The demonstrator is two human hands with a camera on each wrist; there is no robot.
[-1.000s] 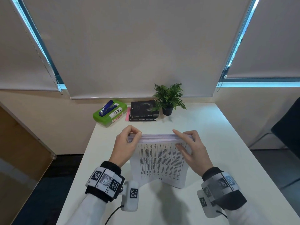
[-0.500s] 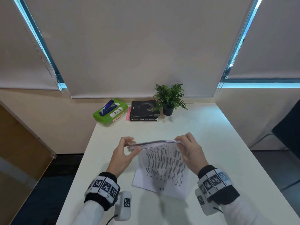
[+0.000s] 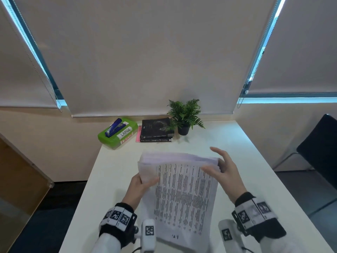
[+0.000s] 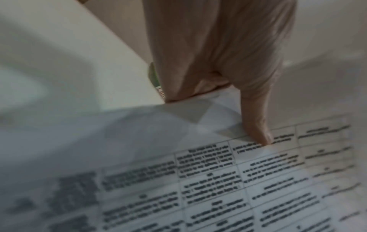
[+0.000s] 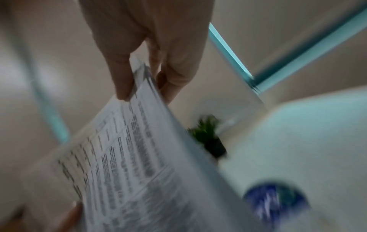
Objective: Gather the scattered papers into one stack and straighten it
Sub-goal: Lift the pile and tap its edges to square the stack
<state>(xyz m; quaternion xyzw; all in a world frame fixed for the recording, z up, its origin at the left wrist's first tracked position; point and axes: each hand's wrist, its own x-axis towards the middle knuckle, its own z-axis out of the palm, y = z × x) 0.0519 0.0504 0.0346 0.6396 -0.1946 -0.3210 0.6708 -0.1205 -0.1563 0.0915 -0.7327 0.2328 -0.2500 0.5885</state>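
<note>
The paper stack [image 3: 182,194], white sheets with printed tables on the front page, is held tilted up above the white table [image 3: 246,161], its top edge fanned unevenly. My left hand [image 3: 145,180] grips the stack's upper left corner, thumb on the front page and fingers behind. In the left wrist view the thumb [image 4: 256,125] presses the printed page [image 4: 218,180]. My right hand [image 3: 221,167] holds the upper right edge, thumb in front and fingers behind, index finger raised. The right wrist view, blurred, shows my right hand [image 5: 146,94] pinching the stack's edge [image 5: 139,157].
At the back of the table stand a green box [image 3: 127,136] with a blue stapler [image 3: 114,127] on it, two dark books [image 3: 156,130] and a small potted plant [image 3: 184,115]. A dark chair [image 3: 321,148] is at the right. Closed blinds hang behind.
The stack has come up off the table and tilted toward me. My left hand slid from the top edge to the left corner; my right hand shifted to the right edge.
</note>
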